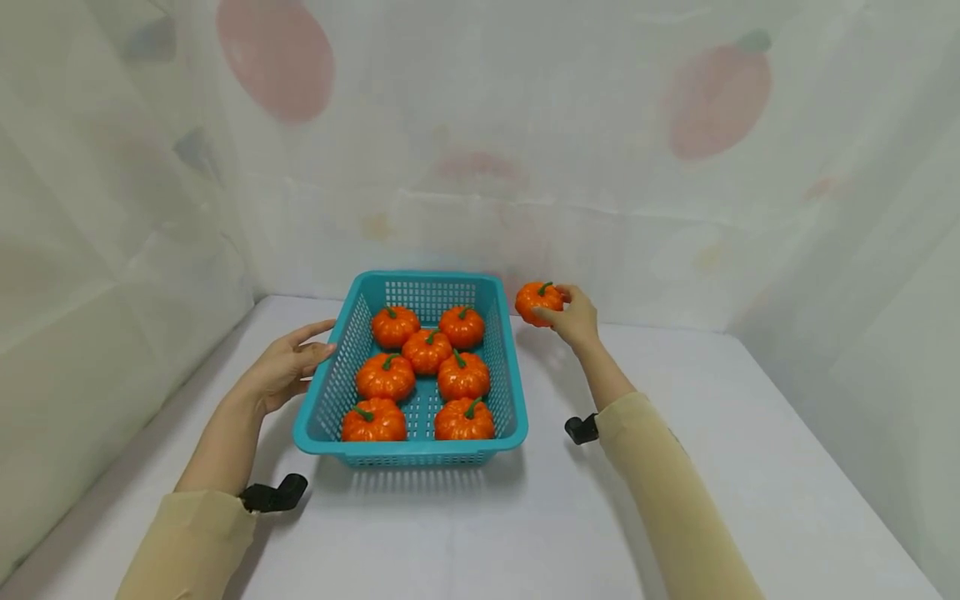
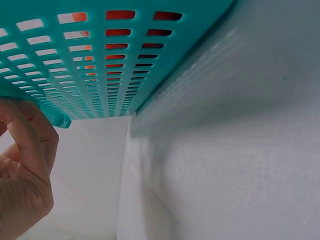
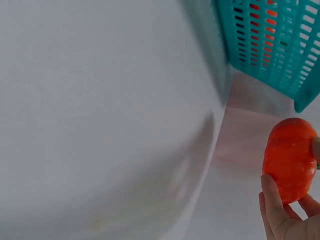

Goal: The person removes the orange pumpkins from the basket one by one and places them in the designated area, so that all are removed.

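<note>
A small orange pumpkin (image 1: 537, 303) with a green stem is held off the table by my right hand (image 1: 576, 317), just right of the basket's far right corner. In the right wrist view, fingers and thumb surround this pumpkin (image 3: 290, 159). My left hand (image 1: 281, 367) holds the left rim of a turquoise plastic basket (image 1: 515, 392). The left wrist view shows bent fingers (image 2: 32, 135) at the rim, their tips partly hidden. Several similar pumpkins (image 1: 386, 377) lie inside the basket, stems mostly upward.
The basket stands on a white-covered table (image 1: 465, 533). Pale curtains (image 1: 570, 183) with faint fruit prints hang behind the table and at both sides. Black wrist-worn devices (image 1: 276, 493) stick out near both sleeves.
</note>
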Available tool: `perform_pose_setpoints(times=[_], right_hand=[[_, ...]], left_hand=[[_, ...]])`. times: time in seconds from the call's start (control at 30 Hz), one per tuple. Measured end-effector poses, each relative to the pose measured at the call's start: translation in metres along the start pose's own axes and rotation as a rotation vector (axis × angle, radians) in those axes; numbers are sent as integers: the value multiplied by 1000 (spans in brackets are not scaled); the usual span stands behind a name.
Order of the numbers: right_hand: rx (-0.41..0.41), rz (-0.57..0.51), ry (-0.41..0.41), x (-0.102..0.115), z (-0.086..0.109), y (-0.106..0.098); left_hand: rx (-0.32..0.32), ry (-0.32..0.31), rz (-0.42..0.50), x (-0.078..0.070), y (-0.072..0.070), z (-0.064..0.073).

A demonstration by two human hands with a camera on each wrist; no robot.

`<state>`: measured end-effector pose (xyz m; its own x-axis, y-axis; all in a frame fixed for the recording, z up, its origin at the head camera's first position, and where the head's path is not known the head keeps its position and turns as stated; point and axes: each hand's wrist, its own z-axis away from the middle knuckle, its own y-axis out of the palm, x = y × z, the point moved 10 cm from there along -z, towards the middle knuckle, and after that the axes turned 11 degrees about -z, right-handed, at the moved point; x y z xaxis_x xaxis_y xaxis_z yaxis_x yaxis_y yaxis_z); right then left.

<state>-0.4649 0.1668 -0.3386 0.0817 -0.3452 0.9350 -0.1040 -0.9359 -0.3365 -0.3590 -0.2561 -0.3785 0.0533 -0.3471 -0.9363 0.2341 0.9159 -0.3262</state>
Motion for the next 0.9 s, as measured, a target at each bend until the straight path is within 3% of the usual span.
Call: perform_pose_setpoints(times=[0.4, 0.9], right_hand=[[-39, 78, 27, -32, -5, -5], [32, 145, 103, -49, 0, 7]], left_hand=[[-5, 3, -14, 3, -2, -2], [-9, 22, 23, -1, 1, 1]])
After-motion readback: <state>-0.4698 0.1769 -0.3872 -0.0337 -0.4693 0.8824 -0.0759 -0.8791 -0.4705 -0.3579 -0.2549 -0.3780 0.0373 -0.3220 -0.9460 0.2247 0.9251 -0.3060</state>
